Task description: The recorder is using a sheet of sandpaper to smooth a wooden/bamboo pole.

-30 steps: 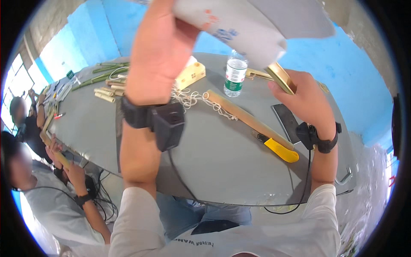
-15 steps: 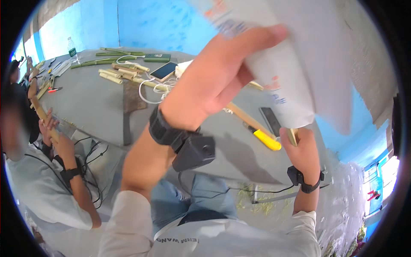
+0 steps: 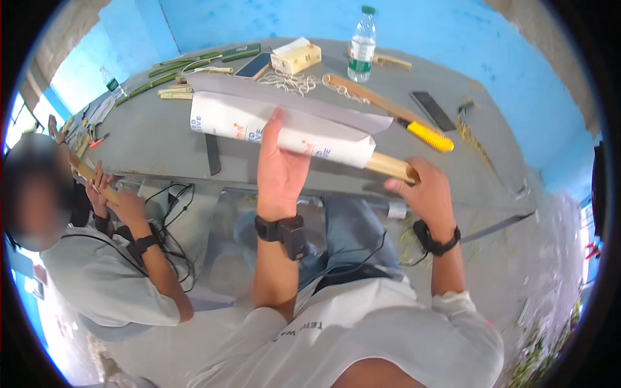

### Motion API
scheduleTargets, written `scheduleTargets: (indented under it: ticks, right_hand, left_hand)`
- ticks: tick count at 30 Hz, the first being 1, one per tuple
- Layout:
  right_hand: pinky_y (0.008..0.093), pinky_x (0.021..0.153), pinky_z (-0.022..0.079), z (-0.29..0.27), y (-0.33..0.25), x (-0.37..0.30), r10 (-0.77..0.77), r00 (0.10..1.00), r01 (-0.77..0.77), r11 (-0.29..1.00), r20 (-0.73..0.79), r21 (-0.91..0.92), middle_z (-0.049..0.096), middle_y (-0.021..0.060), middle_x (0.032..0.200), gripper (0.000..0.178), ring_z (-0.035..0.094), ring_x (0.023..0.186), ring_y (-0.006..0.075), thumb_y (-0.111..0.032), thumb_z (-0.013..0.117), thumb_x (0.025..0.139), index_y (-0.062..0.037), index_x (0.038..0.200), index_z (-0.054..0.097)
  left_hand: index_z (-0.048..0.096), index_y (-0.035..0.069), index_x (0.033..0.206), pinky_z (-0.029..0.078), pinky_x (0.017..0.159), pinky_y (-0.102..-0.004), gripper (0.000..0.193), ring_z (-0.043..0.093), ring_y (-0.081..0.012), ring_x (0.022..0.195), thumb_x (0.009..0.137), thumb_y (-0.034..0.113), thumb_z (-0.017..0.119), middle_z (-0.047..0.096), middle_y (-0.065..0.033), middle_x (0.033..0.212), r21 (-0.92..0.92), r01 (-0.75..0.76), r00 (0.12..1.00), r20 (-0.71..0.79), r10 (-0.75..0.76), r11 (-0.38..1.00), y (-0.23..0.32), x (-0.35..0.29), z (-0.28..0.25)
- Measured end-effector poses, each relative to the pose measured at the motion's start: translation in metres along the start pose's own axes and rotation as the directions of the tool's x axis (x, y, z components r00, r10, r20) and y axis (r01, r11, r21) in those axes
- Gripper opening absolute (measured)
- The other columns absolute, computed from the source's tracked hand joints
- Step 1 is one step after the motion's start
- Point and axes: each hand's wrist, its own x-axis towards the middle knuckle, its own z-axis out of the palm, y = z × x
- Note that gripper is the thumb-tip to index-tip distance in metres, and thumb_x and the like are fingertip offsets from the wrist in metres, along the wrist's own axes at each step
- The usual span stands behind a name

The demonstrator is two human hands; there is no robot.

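A sheet of sandpaper (image 3: pixel 220 118), white and printed on its back and grey on the other face, is folded lengthwise around a bamboo strip (image 3: pixel 387 165). My left hand (image 3: pixel 283 169) grips it from below near the middle, thumb lying over the printed side and the other fingers mostly hidden. At the right, the strip's pale end sticks out of the fold, pinched between thumb and fingers of my right hand (image 3: pixel 428 194). Both hands are over the near edge of the grey table (image 3: pixel 149 145).
Beyond the sheet lie a yellow-handled cutter (image 3: pixel 430 134), a dark phone (image 3: pixel 432 111), a brown bamboo piece (image 3: pixel 352 90) and white cord (image 3: pixel 288 81). A water bottle (image 3: pixel 361 48) stands near a tissue box (image 3: pixel 296 58). A person (image 3: pixel 123 271) at my left holds bamboo.
My left hand has come down from high in front of the camera, and the sandpaper has swung from steep to nearly level. The bamboo strip in my right hand now shows more clearly.
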Motion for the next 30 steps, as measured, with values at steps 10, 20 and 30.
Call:
scheduleTargets:
  ticks: [10, 20, 30]
  right_hand:
    - [0.0419, 0.059, 0.047, 0.005, -0.009, 0.004, 0.118, 0.992, -0.121, 0.989, 0.036, 0.088, 0.059, 0.0158, 0.063, 0.055, 0.059, 0.061, 0.0357, -0.057, 0.068, 0.087, -0.0021, 0.081, 0.067]
    - [0.0379, 0.068, 0.051, 0.004, 0.004, -0.008, 0.072, 0.997, -0.067, 0.95, -0.004, 0.305, 0.067, 0.0152, 0.081, 0.058, 0.065, 0.073, 0.0316, -0.057, 0.071, 0.086, -0.0016, 0.103, 0.07]
    - [0.0339, 0.07, 0.051, -0.003, 0.008, -0.015, 0.091, 0.996, -0.085, 0.958, -0.01, 0.273, 0.068, 0.0143, 0.082, 0.05, 0.063, 0.072, 0.0249, -0.043, 0.08, 0.083, 0.0002, 0.106, 0.071]
  left_hand:
    - [0.055, 0.011, 0.132, 0.049, 0.098, -0.0431, 0.039, 0.061, -0.0241, 0.112, 0.099, 0.03, 0.063, 0.063, -0.0065, 0.12, 0.061, -0.097, 0.991, -0.089, 0.103, 0.993, 0.025, -0.003, 0.004]
    - [0.051, 0.01, 0.137, 0.046, 0.104, -0.0475, 0.05, 0.058, -0.0266, 0.12, 0.096, 0.035, 0.066, 0.061, -0.0085, 0.129, -0.004, -0.204, 0.979, 0.02, 0.204, 0.979, 0.023, -0.004, 0.018]
    - [0.047, 0.01, 0.14, 0.042, 0.109, -0.0479, 0.051, 0.054, -0.0255, 0.126, 0.098, 0.033, 0.065, 0.057, -0.0058, 0.135, -0.015, -0.182, 0.976, 0.12, 0.183, 0.983, 0.024, -0.003, 0.015]
